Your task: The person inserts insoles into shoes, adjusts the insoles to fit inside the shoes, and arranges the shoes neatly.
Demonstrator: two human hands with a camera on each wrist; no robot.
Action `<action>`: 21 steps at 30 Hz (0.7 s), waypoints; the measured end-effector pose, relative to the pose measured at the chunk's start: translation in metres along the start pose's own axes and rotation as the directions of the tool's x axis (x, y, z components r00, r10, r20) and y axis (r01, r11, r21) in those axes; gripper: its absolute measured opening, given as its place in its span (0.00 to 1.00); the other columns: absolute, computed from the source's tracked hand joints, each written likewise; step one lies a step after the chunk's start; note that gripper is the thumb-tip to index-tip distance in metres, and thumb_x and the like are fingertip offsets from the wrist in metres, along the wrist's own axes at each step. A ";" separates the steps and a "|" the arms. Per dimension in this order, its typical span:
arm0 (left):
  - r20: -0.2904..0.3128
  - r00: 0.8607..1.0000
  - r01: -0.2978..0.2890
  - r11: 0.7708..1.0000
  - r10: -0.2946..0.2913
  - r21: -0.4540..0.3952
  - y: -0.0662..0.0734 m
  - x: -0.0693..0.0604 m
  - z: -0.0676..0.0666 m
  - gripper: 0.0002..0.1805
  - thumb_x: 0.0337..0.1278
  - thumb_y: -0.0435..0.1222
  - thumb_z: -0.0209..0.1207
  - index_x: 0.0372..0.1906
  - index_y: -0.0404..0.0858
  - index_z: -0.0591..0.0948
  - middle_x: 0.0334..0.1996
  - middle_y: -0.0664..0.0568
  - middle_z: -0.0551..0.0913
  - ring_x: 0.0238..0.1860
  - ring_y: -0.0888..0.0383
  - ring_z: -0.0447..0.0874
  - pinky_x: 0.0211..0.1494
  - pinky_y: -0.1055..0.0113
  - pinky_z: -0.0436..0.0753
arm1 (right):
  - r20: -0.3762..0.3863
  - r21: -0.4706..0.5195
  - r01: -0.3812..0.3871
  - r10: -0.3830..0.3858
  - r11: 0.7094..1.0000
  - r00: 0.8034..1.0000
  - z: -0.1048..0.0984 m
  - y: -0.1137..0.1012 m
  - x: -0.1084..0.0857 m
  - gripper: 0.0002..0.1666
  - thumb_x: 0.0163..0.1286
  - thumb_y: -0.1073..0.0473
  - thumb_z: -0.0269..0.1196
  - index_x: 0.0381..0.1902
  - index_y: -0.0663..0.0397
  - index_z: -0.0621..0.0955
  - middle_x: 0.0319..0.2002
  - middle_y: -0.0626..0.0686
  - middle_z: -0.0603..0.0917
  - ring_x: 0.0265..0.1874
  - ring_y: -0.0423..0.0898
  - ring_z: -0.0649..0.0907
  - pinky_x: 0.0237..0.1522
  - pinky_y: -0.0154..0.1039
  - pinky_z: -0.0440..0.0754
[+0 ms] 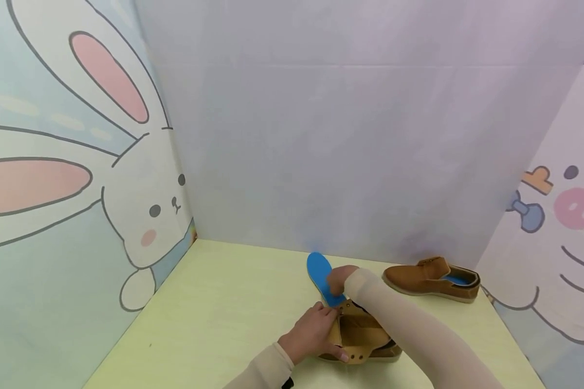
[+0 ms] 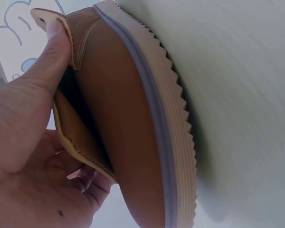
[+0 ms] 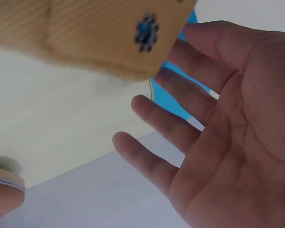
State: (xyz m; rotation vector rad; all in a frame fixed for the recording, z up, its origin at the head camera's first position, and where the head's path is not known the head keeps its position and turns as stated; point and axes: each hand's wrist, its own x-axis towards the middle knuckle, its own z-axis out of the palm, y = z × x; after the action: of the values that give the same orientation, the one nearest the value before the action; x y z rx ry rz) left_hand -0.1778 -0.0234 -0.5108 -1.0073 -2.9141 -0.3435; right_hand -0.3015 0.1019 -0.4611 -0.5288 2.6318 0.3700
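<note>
A brown leather shoe (image 1: 384,354) with tan lining and eyelet flaps sits at the table's front, its mouth spread wide. My left hand (image 1: 313,332) grips it, thumb on one flap and fingers at the other side of the opening; the left wrist view shows the shoe's side (image 2: 128,123) and ridged sole. Just beyond the shoe is a blue insole (image 1: 318,268). My right hand (image 1: 339,279) pinches its edge near the lower part, the thumb and index tips hidden behind an eyelet flap (image 3: 99,38) in the right wrist view. The other fingers extend loosely.
Another brown shoe (image 1: 413,278), a blue insole (image 1: 459,279) inside it, stands at the back right by the grey backdrop (image 1: 345,162). The pale yellow table (image 1: 199,313) extends left. Cartoon-printed sheets (image 1: 141,216) wall in both sides.
</note>
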 end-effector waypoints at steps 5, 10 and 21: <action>0.009 1.000 0.015 1.000 -0.015 0.004 0.000 0.002 0.001 0.55 0.36 0.74 0.66 0.68 0.43 0.75 0.54 0.60 0.81 0.40 0.64 0.65 0.49 0.73 0.71 | -0.034 -0.019 -0.021 0.021 1.000 0.999 -0.004 0.008 -0.003 0.11 0.72 0.56 0.63 0.29 0.51 0.86 0.25 0.49 0.79 0.24 0.43 0.72 0.31 0.40 0.69; 0.007 1.000 0.015 1.000 -0.015 -0.010 0.000 0.001 0.001 0.56 0.37 0.74 0.66 0.69 0.43 0.74 0.56 0.60 0.81 0.40 0.64 0.66 0.50 0.73 0.72 | -0.066 -0.074 -0.013 0.008 0.997 0.998 0.000 0.011 0.000 0.21 0.66 0.40 0.70 0.44 0.51 0.88 0.36 0.48 0.86 0.34 0.43 0.82 0.42 0.41 0.82; -0.024 1.000 -0.014 1.000 0.014 0.023 -0.002 0.003 -0.001 0.56 0.37 0.74 0.66 0.69 0.43 0.74 0.58 0.58 0.81 0.42 0.64 0.67 0.52 0.74 0.72 | -0.158 -0.308 -0.047 -0.002 0.950 0.987 0.013 0.017 0.007 0.10 0.62 0.50 0.75 0.36 0.46 0.88 0.27 0.45 0.83 0.24 0.38 0.77 0.35 0.38 0.83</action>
State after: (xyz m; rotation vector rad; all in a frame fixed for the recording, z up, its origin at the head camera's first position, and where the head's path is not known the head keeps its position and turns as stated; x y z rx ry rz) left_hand -0.1811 -0.0230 -0.5102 -1.0127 -2.8814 -0.3183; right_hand -0.3096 0.1192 -0.4726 -0.6510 2.7462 0.7907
